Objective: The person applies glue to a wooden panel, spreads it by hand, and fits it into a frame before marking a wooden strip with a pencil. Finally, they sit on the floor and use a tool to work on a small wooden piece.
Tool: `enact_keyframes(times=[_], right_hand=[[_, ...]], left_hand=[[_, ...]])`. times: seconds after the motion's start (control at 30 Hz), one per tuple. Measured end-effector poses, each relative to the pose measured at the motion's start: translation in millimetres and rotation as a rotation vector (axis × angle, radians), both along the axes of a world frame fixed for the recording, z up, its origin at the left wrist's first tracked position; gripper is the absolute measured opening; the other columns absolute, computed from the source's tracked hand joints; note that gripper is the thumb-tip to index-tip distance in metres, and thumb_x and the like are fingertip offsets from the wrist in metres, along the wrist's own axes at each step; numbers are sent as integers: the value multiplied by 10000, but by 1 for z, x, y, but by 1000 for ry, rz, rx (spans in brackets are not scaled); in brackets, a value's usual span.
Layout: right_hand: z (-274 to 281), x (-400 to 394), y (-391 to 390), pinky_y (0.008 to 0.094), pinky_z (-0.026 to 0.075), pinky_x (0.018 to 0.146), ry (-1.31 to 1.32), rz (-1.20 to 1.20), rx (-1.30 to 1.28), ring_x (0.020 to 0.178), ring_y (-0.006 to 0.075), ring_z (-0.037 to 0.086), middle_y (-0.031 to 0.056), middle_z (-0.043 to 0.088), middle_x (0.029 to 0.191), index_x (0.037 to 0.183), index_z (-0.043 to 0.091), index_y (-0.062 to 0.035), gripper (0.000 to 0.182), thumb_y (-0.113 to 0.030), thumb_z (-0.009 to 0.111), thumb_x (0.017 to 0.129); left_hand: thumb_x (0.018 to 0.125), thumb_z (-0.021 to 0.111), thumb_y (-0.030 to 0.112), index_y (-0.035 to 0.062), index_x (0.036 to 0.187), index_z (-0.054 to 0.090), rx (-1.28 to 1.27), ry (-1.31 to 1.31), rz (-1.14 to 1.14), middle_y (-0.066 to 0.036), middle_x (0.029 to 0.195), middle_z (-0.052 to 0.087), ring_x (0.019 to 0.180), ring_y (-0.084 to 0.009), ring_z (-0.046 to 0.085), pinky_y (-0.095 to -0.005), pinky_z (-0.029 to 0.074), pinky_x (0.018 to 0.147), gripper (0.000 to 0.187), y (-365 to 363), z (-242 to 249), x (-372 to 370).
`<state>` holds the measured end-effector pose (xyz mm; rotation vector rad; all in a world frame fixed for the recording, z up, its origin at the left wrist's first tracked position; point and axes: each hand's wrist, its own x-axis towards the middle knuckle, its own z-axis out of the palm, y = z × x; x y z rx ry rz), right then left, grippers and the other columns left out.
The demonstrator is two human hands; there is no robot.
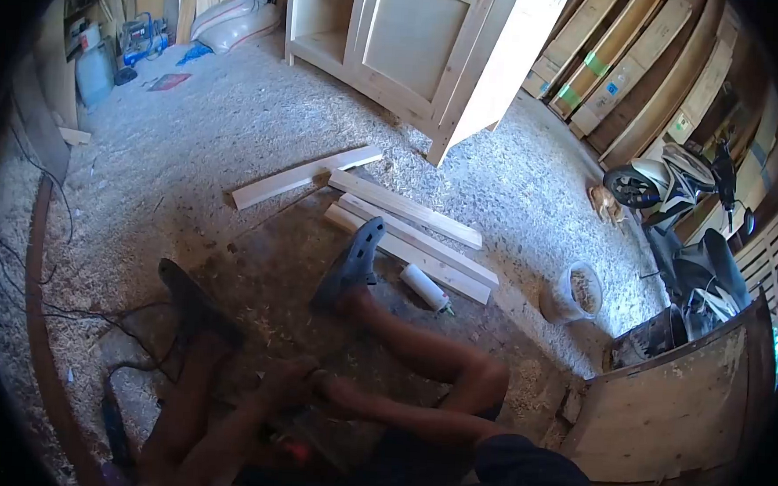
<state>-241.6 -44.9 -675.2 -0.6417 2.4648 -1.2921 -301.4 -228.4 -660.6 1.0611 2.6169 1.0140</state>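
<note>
In shadow between my legs, my left hand (287, 380) and my right hand (335, 393) come together with curled fingers. I cannot tell what, if anything, is in them. Close beyond them are my feet in dark clogs (353, 263), spread apart on the floor. A white bottle with a nozzle (424, 286) lies on its side by the right clog. Several pale wooden slats (408, 211) lie on the floor just past it. Below my hands, a small red patch (294, 450) shows near my lap.
A pale wooden cabinet (408, 46) stands ahead. At right are a bucket (573, 292), a motorbike (674, 183) and a wooden panel (662, 407). Black cables (95, 316) and a dark elongated tool (115, 427) lie at left. Wood shavings cover the floor.
</note>
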Motion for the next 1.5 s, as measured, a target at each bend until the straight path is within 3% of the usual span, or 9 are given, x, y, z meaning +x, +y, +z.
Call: enact_keyframes(times=[0.33, 0.43, 0.5, 0.63, 0.73, 0.83, 0.9, 1.13, 1.5], right_hand=[[-32, -33, 24, 440, 533, 706, -71, 420, 65, 905, 417, 647, 174, 655, 1105, 1098, 678, -87, 201, -166, 638, 917], [-23, -31, 32, 473, 507, 802, 233, 414, -86, 1010, 377, 630, 131, 637, 1161, 1182, 673, -136, 259, -191, 636, 932], [8, -31, 29, 518, 387, 1061, 317, 476, 156, 1252, 323, 530, 78, 598, 1270, 1254, 653, -169, 413, -244, 722, 853], [17, -21, 35, 556, 205, 1210, 659, 707, 344, 1403, 283, 404, 58, 579, 1338, 1357, 607, -203, 619, -292, 730, 757], [13, -23, 41, 580, 111, 1247, 720, 681, 383, 1443, 245, 366, 50, 558, 1392, 1403, 576, -203, 722, -280, 726, 701], [12, -16, 43, 529, 271, 1200, 562, 519, 440, 1377, 272, 458, 59, 583, 1380, 1404, 576, -181, 657, -239, 719, 766], [3, -14, 38, 447, 508, 958, 84, 204, 57, 1124, 265, 629, 58, 653, 1163, 1421, 558, -195, 501, -190, 616, 924], [35, -3, 19, 327, 517, 484, -552, -257, 124, 540, 171, 634, 66, 666, 693, 916, 690, 2, 324, -306, 620, 989], [28, -8, 4, 275, 582, 611, -954, -232, -236, 686, 142, 688, 173, 741, 983, 1104, 617, 104, 370, -252, 634, 1006]], left_hand=[[840, 727, 245, 114, 919, 599, 241, 173, -38, -73, 807, 610, 687, -312, 658, -424, 531, 561, 200, -6, -27, 5], [815, 746, 212, 110, 937, 609, 381, 179, -115, -89, 841, 617, 706, -318, 661, -430, 540, 579, 210, -1, -4, 4], [834, 739, 229, 101, 977, 625, 379, 149, -39, -102, 854, 618, 729, -330, 667, -428, 551, 618, 224, -4, 6, 2], [832, 738, 230, 91, 1021, 621, 298, 381, 30, -106, 880, 635, 800, -344, 680, -450, 557, 656, 262, -2, -26, 18], [830, 738, 254, 74, 1110, 613, 161, 87, 534, -152, 1075, 634, 949, -381, 660, -478, 555, 760, 356, 7, 12, 53], [843, 727, 276, 46, 1217, 582, 13, -20, 721, -225, 1259, 565, 1140, -422, 583, -524, 494, 933, 462, -3, 33, 90], [863, 719, 284, 26, 1386, 488, -45, -134, 832, -271, 1418, 462, 1307, -453, 467, -541, 382, 1086, 627, -9, 15, 103], [852, 739, 317, -73, 1404, 430, -11, -291, 1050, -314, 1280, 568, 1156, -441, 595, -476, 467, 1011, 744, -17, 3, 140], [807, 745, 442, -49, 1299, 514, 23, -391, 1043, -264, 1232, 530, 1196, -423, 523, -521, 432, 1018, 732, -32, 6, 138]])
